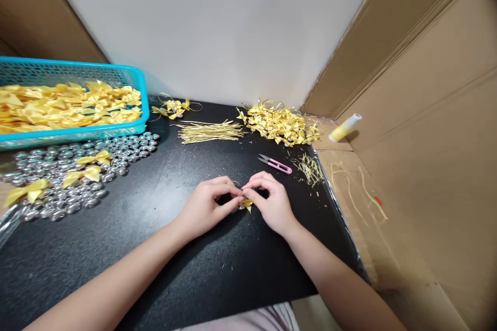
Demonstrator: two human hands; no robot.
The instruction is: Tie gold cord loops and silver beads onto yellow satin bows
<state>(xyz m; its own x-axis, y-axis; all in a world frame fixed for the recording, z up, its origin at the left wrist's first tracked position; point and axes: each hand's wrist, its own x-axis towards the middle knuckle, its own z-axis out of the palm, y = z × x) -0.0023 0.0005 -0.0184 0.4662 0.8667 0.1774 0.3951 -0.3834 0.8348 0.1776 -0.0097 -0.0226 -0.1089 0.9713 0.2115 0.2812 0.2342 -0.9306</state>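
Over the middle of the black table, my left hand [209, 204] and my right hand [272, 201] meet, thumbs and forefingers pinched together. Between their fingertips is a small yellow ribbon bow [247, 205], with a silvery bead partly showing beside it and a thin gold cord curving above. My fingers hide most of the bow and where the cord joins it. Just beyond my right hand lie pink-handled thread snips [275, 164], blades pointing left. Farther back, a bundle of gold cord lengths [209, 132] is laid out side by side.
A blue basket [144, 98] of yellow bows stands at the back left. Silver beads [77, 201] with several bows on them spread before it. Bows with beads form a pile [279, 121] at the back right, near cord scraps [310, 169] and a tube [345, 128]. Cardboard walls [427, 88] flank the table.
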